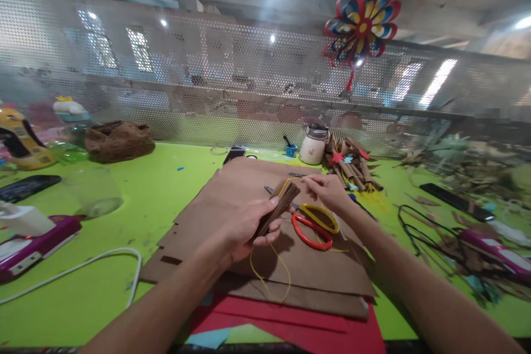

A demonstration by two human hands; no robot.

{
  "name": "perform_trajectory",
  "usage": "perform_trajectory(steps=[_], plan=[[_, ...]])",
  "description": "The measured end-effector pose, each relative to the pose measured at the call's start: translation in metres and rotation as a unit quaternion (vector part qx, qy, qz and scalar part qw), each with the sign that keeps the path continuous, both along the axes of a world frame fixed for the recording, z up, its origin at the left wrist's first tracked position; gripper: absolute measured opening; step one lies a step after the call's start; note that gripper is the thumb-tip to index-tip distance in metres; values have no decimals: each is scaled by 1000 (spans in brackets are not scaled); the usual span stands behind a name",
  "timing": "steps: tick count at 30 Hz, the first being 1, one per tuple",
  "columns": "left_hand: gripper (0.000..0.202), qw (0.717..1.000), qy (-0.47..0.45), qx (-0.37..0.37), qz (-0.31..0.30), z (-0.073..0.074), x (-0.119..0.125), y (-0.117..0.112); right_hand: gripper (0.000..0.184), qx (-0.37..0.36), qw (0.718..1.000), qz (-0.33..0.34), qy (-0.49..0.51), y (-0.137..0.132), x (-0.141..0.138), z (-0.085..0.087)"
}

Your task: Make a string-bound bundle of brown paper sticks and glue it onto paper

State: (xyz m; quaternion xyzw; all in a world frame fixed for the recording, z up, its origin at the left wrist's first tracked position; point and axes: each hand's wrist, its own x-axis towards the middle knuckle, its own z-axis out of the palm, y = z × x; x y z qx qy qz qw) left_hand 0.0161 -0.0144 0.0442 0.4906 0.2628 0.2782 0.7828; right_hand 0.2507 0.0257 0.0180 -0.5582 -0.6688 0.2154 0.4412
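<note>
My left hand [253,224] is closed around a bundle of thin brown paper strips [280,207], which tilts up to the right. A yellow thread [287,271] hangs in a loop below the bundle, and its upper part runs across toward my right hand [326,191]. The fingertips of that hand are pinched together on the thread. Below it lie scissors with a red and a yellow handle [312,235]; their blades are partly hidden behind my left hand and the bundle. Under everything is a stack of brown paper sheets [215,204].
Red paper [332,326] sticks out beneath the stack. Behind stand a lidded jar [314,146] and a pile of brown paper rolls [360,163]. A clear plastic cup [93,193], white cable [103,257] and purple power strip [41,246] are left; a black phone [454,202] is right.
</note>
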Motion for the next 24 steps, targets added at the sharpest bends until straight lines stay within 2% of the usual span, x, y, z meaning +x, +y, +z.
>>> perform_trajectory(steps=[6, 11, 14, 18, 24], plan=[[30, 999, -10, 27, 24, -1, 0, 0, 37, -13, 994, -64, -82, 12, 15, -11], [29, 996, -54, 36, 56, 1, -2, 3, 30, -24, 982, -57, -178, 12, 19, -15], [25, 988, -76, 28, 133, 3, -4, 8, 30, -37, 972, -38, -227, 9, 15, -16], [21, 961, -89, 18, 261, 2, -8, 18, 32, -44, 959, -9, -280, 0, 2, -13], [18, 934, -97, 10, 343, -2, -13, 28, 32, -45, 934, 38, -353, -22, -27, -4]])
